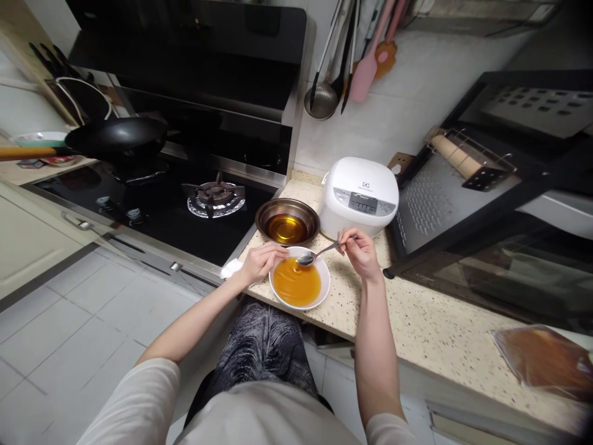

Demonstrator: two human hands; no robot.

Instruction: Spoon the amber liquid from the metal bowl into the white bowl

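Note:
A white bowl (322, 290) of amber liquid stands on the speckled counter (430, 327) in front of me. My left hand (260, 261) grips its left rim, fingers curled. My right hand (359, 250) pinches the handle of a metal spoon (315, 254), whose scoop hangs over the bowl's far edge. Just behind stands a metal bowl (266, 216) with darker amber liquid.
A white rice cooker (360, 194) sits behind the bowls. A black gas hob (157, 204) with a black pan (118, 137) lies to the left. A dark dish rack (467, 185) stands at the right. A plastic-wrapped brown item (542, 358) lies at the counter's right end. Utensils (352, 55) hang on the wall.

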